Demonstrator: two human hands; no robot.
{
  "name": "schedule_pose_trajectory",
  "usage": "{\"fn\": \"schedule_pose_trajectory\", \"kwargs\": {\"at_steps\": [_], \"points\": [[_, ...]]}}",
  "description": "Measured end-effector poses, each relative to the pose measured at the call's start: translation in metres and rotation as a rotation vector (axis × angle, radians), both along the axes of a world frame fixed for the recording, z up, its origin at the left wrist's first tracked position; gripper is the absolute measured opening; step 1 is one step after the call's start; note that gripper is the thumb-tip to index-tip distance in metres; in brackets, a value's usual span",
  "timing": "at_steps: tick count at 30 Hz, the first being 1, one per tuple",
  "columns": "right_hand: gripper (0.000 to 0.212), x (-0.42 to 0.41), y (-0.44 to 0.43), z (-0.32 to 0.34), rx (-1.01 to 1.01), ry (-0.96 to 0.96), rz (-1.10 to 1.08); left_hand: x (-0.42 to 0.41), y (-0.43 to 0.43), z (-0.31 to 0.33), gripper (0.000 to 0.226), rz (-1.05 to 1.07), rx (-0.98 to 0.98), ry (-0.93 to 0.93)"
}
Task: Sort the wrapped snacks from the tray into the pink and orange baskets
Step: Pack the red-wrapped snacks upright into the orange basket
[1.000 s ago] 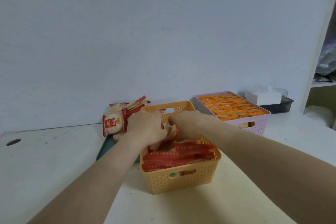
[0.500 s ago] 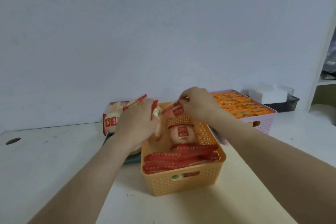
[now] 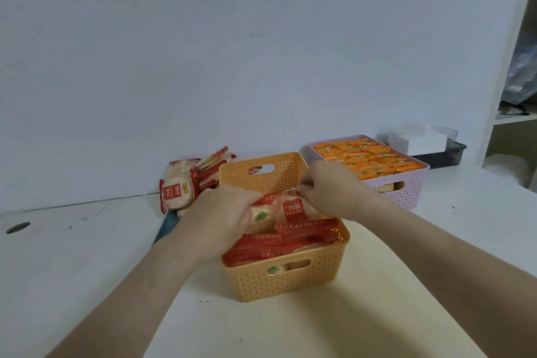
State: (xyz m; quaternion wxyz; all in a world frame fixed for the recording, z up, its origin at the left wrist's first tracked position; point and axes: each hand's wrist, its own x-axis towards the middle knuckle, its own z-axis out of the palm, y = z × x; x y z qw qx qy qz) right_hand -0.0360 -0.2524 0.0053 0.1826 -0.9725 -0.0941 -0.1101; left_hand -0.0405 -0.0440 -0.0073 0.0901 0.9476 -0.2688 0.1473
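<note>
Over the far half of the orange basket (image 3: 284, 279), both hands meet around two wrapped rice-cracker packets. The left hand (image 3: 220, 215) curls its fingers round the green-marked packet (image 3: 260, 216), its grip closed on the left side of that packet. The right hand (image 3: 331, 192) pinches the upper edge of the red-and-white packet (image 3: 293, 208) just beside it. Both packets sit just above the basket's open far end, directly behind the row of red packets (image 3: 290, 241) standing on edge in its near half. That row's long axis runs across the basket from left wall to right wall, and the held packets lie roughly the same way, so the coming move looks like a short push down behind the row. The hands seem equally near. To the basket's left, more red-and-white snacks (image 3: 180, 192) are heaped on the dark tray (image 3: 167, 225), unsorted; to its right and further back, the pink basket (image 3: 406, 192) holds orange-wrapped snacks (image 3: 369, 158). Everything rests on the pale worktop (image 3: 87, 256).
</note>
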Motion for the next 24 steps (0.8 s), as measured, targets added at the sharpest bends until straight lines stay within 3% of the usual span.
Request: {"fn": "schedule_pose_trajectory", "kwargs": {"at_steps": [4,10,14,18,24], "points": [[0.016,-0.002,-0.003,-0.009,-0.139,-0.121,0.085,-0.004,0.0,-0.004,0.036,-0.01,0.015,0.076],[0.021,-0.014,-0.004,-0.009,-0.331,-0.078,0.111,-0.005,-0.003,0.001,0.035,-0.012,0.113,0.113],[0.039,-0.019,0.005,0.005,-0.357,0.112,0.197,-0.005,-0.008,0.008,0.03,-0.014,0.14,0.206],[0.025,-0.017,0.017,0.015,-0.424,0.21,0.297,-0.005,-0.005,0.01,0.026,-0.059,0.112,0.25],[0.033,-0.011,0.017,0.036,-0.41,0.487,0.306,-0.01,-0.003,0.014,0.06,-0.064,-0.033,0.393]]}}
